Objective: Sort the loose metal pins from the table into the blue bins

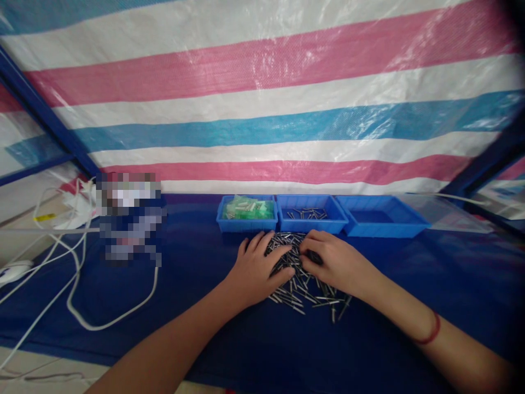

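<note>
A heap of small dark metal pins (305, 287) lies on the blue table cover (197, 306) in front of me. My left hand (257, 269) rests flat on the heap's left side with its fingers spread. My right hand (333, 261) sits on the right side, fingers curled and pinched down into the pins. Behind the heap stand three blue trays in a row: the left tray (246, 223) holds green and white parts, the middle tray (311, 221) holds a few pins, the right tray (381, 223) looks bare inside.
A white cable (110, 323) loops across the cover at the left, with more white leads and a white device (14, 269) at the far left. A blurred-out object (129, 219) stands left of the trays. A striped tarpaulin (262, 109) hangs behind.
</note>
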The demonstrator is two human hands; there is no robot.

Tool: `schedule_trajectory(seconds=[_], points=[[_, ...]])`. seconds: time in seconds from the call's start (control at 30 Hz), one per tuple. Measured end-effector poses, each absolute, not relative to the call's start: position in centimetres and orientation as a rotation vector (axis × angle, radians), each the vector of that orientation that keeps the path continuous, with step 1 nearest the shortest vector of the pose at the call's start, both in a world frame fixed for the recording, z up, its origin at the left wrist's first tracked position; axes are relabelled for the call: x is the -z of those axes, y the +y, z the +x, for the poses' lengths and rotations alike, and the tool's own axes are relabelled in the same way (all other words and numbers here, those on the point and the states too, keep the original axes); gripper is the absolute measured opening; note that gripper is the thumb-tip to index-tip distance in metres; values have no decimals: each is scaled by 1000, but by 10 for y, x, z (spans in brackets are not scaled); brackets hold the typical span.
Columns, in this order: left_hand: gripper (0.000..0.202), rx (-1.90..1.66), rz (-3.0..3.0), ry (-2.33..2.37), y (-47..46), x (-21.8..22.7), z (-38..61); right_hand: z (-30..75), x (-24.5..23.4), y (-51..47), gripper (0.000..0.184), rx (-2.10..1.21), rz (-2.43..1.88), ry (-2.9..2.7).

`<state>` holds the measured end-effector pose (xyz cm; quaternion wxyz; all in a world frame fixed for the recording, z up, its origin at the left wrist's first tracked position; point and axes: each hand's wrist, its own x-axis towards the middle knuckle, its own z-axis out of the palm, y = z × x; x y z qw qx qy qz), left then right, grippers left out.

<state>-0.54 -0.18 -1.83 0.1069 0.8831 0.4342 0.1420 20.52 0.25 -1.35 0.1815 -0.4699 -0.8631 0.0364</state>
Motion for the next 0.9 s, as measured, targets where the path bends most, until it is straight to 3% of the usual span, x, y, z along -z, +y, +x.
schedule_trajectory(seconds=[0.27,0.9], points=[[47,-401,2586,1262,-3,19,-7,205,22,6,16,-116,-1390,-2373],[44,-550,2591,1288,-5,18,-4,201,14,0,11,7,-1344,-2301]])
